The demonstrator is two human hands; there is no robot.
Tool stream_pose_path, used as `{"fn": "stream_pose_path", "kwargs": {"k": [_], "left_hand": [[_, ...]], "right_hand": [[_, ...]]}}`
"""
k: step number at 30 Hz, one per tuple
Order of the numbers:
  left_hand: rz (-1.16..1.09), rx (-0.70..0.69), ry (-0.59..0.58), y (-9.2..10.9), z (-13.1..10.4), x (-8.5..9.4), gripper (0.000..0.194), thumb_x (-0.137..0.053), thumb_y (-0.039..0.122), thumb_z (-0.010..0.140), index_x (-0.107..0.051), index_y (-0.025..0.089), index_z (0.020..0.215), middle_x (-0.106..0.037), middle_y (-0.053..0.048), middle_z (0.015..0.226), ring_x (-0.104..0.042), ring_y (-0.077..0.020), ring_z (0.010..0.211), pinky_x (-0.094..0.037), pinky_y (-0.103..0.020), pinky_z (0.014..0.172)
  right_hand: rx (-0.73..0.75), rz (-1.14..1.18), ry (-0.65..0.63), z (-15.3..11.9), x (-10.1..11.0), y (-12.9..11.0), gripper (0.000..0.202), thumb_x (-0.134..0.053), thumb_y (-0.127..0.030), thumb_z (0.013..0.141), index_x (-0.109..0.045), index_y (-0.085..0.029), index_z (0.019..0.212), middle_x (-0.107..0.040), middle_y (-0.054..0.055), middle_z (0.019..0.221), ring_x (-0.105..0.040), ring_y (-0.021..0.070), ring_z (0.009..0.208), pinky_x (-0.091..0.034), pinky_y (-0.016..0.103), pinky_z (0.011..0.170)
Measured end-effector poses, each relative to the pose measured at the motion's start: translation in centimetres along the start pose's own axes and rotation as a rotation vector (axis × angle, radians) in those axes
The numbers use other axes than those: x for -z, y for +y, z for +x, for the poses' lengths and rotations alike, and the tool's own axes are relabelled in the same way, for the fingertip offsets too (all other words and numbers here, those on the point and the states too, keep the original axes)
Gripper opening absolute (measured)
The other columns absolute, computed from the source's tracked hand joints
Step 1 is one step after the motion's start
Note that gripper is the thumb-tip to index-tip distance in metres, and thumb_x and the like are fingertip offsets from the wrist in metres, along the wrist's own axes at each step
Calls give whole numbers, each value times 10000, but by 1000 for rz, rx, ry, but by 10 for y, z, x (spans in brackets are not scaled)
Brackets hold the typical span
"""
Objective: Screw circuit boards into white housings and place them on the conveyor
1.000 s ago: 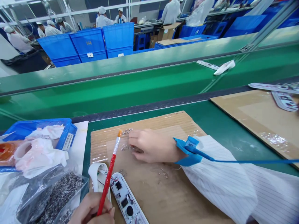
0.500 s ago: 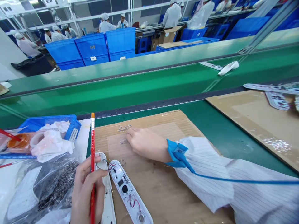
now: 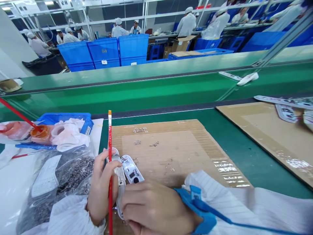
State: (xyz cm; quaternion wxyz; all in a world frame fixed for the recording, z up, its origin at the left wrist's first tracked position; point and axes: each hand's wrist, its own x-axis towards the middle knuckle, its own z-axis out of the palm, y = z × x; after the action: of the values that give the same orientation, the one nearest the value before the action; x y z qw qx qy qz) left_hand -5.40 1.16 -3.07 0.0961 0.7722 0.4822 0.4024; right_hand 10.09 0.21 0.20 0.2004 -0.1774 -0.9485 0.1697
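Observation:
My left hand (image 3: 101,186) is closed around a red-handled paintbrush (image 3: 110,195), its tip pointing up. The fingertips of that hand also rest on a white plastic housing half (image 3: 121,178), which lies on the cardboard. Beside it lies the matching half (image 3: 132,170), with a black round part and thin wires near its top. My right hand (image 3: 156,207), wearing a blue wrist strap (image 3: 195,207), is curled over the lower part of the two halves. Its fingertips are hidden, and so is anything in them. Small metal pieces (image 3: 140,130) lie in several little groups on the cardboard sheet (image 3: 188,156).
On the left stands a blue tray (image 3: 90,122) with an orange jar (image 3: 41,133) and white wipes (image 3: 70,137). A clear bag of small metal parts (image 3: 78,171) lies before it. Another cardboard sheet (image 3: 264,133) is at right. Co-workers sit beyond the green conveyor (image 3: 146,91).
My right hand has moved from the small metal pieces down toward me, over the housing halves. My left hand still holds the paintbrush. The view has shifted a little.

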Motion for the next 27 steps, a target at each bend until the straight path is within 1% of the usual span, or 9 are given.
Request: {"fn": "stream_pose_path", "kwargs": {"k": [2, 4, 5, 8, 11, 16, 19, 22, 27], "left_hand": [[-68, 76, -21, 0, -1, 0, 265, -365, 37, 760, -495, 245, 863, -396, -43, 1114, -537, -169, 845, -454, -303, 643], [-127, 113, -47, 0, -2, 1, 283, -354, 29, 761, -488, 245, 888, -371, -45, 1132, -544, -116, 710, -454, -254, 536], [-126, 105, -51, 0, -2, 1, 300, -356, 17, 749, -484, 241, 903, -363, -52, 1136, -544, -121, 735, -460, -256, 552], [-49, -4, -30, -1, -2, 2, 344, -382, -19, 697, -470, 224, 924, -374, -71, 1115, -472, -208, 987, -439, -362, 765], [-60, -25, -29, -3, -2, 1, 343, -386, -19, 689, -471, 220, 919, -391, -78, 1107, -424, -242, 1055, -399, -433, 830], [-138, 72, -43, -2, -3, -1, 332, -403, 3, 681, -511, 232, 897, -419, -74, 1123, -426, -268, 1075, -423, -445, 819], [-137, 91, -37, -2, -3, -2, 362, -385, -13, 670, -515, 236, 898, -422, -67, 1126, -435, -262, 1066, -427, -438, 817], [-111, 65, -39, -1, -1, -2, 386, -357, -45, 658, -490, 228, 895, -407, -70, 1105, -425, -263, 1073, -406, -454, 838], [-37, 4, -37, -2, 2, -2, 429, -349, -81, 623, -455, 221, 909, -383, -75, 1093, -440, -270, 1041, -427, -449, 783]], "right_hand": [[49, -36, 9, 0, -11, -4, 144, -446, -113, 739, -553, -117, 643, -566, 33, 824, -425, 105, 708, -389, 188, 675], [3, -49, 28, -2, -18, -4, 136, -438, -114, 741, -553, -119, 669, -560, 40, 870, -418, 116, 727, -389, 207, 678], [-45, -48, 30, -3, -19, -4, 138, -427, -113, 747, -553, -123, 692, -557, 40, 869, -420, 118, 733, -389, 212, 673], [-186, -29, 46, -8, -20, -6, 156, -397, -98, 761, -541, -135, 715, -543, 33, 828, -427, 111, 721, -387, 204, 641], [-245, -12, 114, -11, -21, -9, 149, -398, -94, 763, -527, -137, 701, -533, 28, 826, -424, 105, 714, -378, 205, 635], [-238, -127, 171, -8, -26, -11, 186, -380, -90, 776, -516, -142, 660, -530, 18, 767, -380, 114, 657, -350, 228, 606], [-177, -193, 169, -6, -26, -12, 218, -369, -91, 792, -531, -133, 653, -536, 15, 741, -367, 120, 635, -337, 238, 586], [-150, -206, 160, -5, -22, -13, 267, -339, -82, 813, -536, -131, 638, -536, 9, 713, -358, 119, 614, -335, 241, 590], [-104, -275, 214, -7, -24, -13, 258, -378, -70, 799, -533, -122, 599, -517, 11, 668, -347, 121, 601, -328, 264, 603]]}}
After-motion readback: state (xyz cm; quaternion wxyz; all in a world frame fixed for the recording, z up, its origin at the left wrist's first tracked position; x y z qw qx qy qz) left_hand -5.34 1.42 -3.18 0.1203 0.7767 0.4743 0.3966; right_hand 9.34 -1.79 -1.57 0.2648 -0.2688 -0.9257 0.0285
